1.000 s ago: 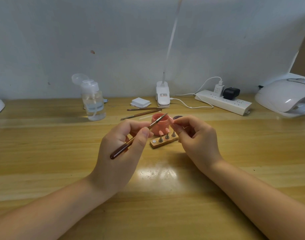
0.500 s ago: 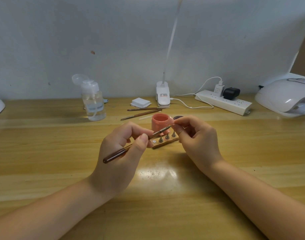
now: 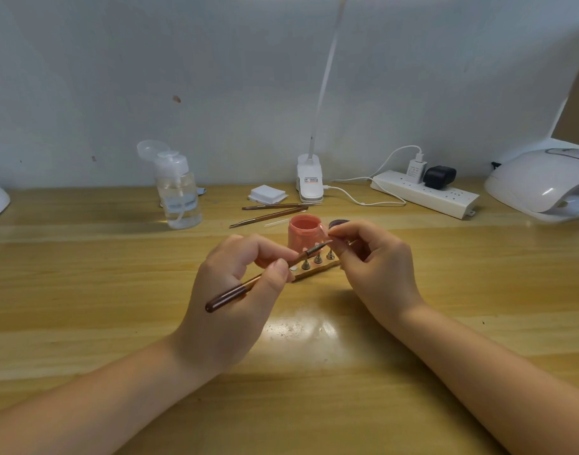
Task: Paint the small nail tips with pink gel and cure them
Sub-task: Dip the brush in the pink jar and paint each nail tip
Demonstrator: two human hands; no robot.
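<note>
We see the nail tip pinched in the right hand at about 1 o'clock from frame centre, too small to make out clearly. The brush, gripped by the left hand between thumb and curled fingers, has its tip touching the right hand's fingertips. Handle end points toward 8 o'clock.

Just below the brush tip, the wooden holder lies on the table, small metal stands upright on it. At 12 o'clock of the holder, touching or just behind it, we see the open pink gel jar. A dark lid sits at 3 o'clock of the jar, partly hidden by the right hand.

Farther at 11 o'clock of the jar, two spare brushes lie near a white pad stack. Clear pump bottle at 9 o'clock of those. Lamp clip base at 12 o'clock, power strip at 2 o'clock, white curing lamp at the far 3 o'clock edge.
</note>
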